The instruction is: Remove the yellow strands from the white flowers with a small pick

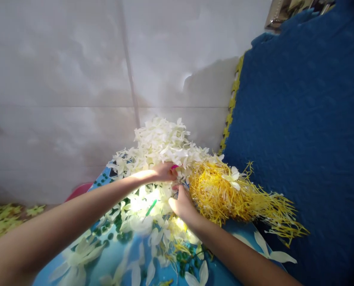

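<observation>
My left hand (165, 172) reaches into the lower part of a heap of white flowers (161, 139), its fingers closed near a small pink thing (174, 167). Just below and to the right, my right hand (181, 200) has its thumb and fingers drawn together close to the left fingertips. What lies between the fingers is too small to make out. A bundle of yellow threadlike strands (224, 194) lies right beside my right hand, with a white flower (234, 178) on top. A thin green stick (151, 207) rests among brightly lit petals left of my right hand.
The heap stands on a blue surface with a flower print (123, 254). A tiled wall (75, 79) rises behind it. A blue foam mat (302, 119) with a yellow edge stands at the right. Part of a pink container (78, 190) and yellow flower shapes (4, 222) show at the left.
</observation>
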Demonstrator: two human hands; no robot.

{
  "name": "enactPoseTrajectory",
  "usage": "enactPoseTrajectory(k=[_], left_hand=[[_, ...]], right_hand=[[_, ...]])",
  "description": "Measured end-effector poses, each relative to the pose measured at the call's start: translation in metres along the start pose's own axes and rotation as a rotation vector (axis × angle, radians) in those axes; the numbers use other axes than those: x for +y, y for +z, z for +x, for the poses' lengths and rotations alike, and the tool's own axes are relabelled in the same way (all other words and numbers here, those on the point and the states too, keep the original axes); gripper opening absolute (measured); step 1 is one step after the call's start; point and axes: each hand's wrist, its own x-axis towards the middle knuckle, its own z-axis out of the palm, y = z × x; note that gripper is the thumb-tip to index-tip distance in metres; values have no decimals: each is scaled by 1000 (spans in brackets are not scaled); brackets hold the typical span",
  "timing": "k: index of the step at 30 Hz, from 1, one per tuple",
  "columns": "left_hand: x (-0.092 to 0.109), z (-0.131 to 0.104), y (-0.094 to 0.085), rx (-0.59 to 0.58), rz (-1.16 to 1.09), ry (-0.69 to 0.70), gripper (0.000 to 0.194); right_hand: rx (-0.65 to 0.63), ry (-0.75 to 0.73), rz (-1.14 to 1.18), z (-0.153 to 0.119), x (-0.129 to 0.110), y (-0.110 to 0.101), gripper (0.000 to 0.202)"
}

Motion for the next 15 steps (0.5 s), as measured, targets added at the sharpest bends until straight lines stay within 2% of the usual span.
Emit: enactPoseTrajectory(k=[4,9,12,15], left_hand=[[5,5,7,96,150,-107,29],[7,11,15,169,268,-155,32],[4,11,16,187,294,-145,32],[0,10,14,198,289,-129,31]], right_hand=[[-18,-81,-45,0,-4,7,27],[-26,-196,-88,-12,-7,12,40],[-11,-246,-101,-20,-11,9,30],[65,-244,-99,-22,-16,5,25]])
